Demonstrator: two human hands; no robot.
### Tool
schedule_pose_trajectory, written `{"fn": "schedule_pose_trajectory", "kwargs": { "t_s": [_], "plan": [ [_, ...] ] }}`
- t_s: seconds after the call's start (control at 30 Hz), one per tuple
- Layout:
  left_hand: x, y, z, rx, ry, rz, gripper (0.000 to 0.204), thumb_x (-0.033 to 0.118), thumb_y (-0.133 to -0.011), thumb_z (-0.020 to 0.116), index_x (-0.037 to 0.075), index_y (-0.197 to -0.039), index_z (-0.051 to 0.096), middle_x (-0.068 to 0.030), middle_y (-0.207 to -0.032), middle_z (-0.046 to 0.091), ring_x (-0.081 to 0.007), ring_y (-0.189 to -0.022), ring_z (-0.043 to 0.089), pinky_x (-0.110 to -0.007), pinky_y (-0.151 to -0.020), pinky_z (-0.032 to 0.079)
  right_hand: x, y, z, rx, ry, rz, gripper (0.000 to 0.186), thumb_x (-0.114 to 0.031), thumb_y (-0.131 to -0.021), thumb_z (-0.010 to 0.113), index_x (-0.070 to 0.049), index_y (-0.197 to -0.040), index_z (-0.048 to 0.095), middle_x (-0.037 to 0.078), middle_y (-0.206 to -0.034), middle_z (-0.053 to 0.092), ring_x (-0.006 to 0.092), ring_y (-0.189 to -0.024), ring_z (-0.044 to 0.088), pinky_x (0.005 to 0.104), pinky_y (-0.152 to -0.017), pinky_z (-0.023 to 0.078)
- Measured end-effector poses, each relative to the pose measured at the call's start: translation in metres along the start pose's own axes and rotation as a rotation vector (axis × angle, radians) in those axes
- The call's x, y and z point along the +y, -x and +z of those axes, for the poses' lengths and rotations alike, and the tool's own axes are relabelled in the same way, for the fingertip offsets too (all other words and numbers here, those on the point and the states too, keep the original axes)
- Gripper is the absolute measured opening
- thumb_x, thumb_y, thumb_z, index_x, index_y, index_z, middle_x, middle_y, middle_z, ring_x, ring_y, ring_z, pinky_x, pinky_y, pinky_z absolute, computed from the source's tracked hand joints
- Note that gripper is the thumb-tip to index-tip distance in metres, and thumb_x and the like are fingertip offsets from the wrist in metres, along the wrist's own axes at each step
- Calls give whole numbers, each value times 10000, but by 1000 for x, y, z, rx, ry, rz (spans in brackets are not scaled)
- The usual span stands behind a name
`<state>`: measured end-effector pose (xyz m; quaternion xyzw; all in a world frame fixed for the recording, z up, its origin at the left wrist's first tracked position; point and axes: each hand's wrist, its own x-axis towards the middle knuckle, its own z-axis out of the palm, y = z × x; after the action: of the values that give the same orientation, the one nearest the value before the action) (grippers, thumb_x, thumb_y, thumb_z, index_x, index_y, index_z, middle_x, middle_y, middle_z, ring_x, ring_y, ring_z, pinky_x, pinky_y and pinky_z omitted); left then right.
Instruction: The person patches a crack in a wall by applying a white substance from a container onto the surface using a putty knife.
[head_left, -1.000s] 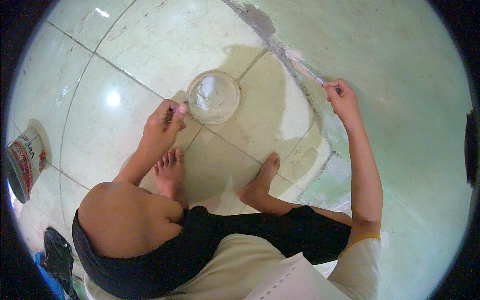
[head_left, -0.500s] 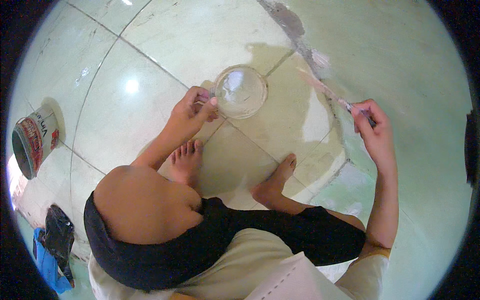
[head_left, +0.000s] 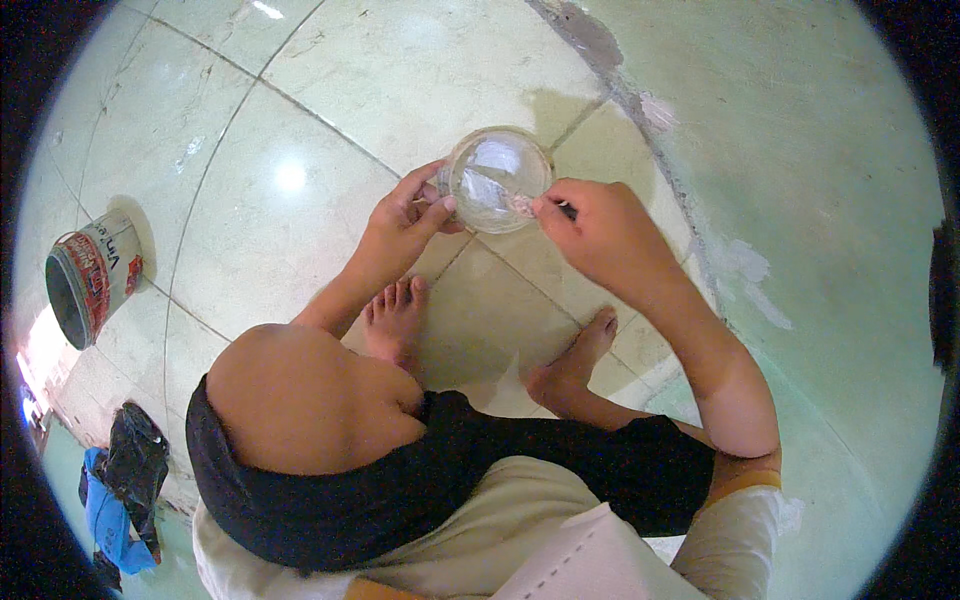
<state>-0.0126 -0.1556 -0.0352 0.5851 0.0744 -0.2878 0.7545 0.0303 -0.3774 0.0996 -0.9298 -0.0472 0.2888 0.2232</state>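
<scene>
Glossy pale floor tiles (head_left: 300, 130), green-painted wall (head_left: 800, 130)

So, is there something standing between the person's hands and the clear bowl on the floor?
No, nothing visible does. The left hand already touches the rim of the clear bowl, and the right hand is at its other side, holding a thin brush whose tip reaches into the bowl.

The right hand (head_left: 600, 235) covers most of the thin tool it holds at the rim of the clear bowl (head_left: 495, 180), so only a blurry tip shows inside. Far left of the bowl, the black bag (head_left: 130, 465) and blue cloth (head_left: 105, 520) are cut off by the dark edge (and too blurry to tell).
</scene>
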Motion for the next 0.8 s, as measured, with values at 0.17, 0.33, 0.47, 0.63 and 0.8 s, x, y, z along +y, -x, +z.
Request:
{"fn": "schedule_pose_trajectory", "kwargs": {
  "t_s": [0.17,0.33,0.47,0.63,0.8],
  "plan": [
    [-3,0,-3,-21,-21,-5,510,161,-964,592,-5,-1401,390,-96,-994,607,-234,-893,672,-327,-806,563,9,-1,-7,5,-58,42,285,-291,-871,589,-27,-829,685,223,-764,649,398,-711,635,467,-653,499],
    [-6,-3,0,-35,-9,24,497,157,-965,586,9,-1400,396,-92,-997,606,-234,-907,672,-330,-814,562,25,-3,-8,-34,-150,7,296,-305,-878,619,-18,-872,693,172,-704,655,303,-622,639,385,-605,495],
    [-3,0,0,-20,8,-15,480,135,-966,578,22,-1399,404,-77,-972,600,-226,-906,671,-330,-811,563,39,0,-29,-171,-292,241,298,-331,-909,616,-45,-896,703,58,-669,655,139,-557,578,294,-520,441],
    [-6,-1,2,-1,82,-5,440,97,-960,585,-5,-1363,441,-73,-957,578,-186,-862,669,-301,-793,570,65,3,-28,-287,-503,371,261,-297,-948,596,-53,-975,685,-13,-746,638,43,-551,484,214,-463,335],
    [-5,-2,0,9,64,-17,438,98,-959,586,-3,-1361,445,-66,-932,567,-181,-863,669,-295,-790,573,81,14,-30,-287,-555,375,285,-319,-974,563,-59,-1022,668,-12,-799,643,46,-609,512,209,-493,362]
  ]
}}
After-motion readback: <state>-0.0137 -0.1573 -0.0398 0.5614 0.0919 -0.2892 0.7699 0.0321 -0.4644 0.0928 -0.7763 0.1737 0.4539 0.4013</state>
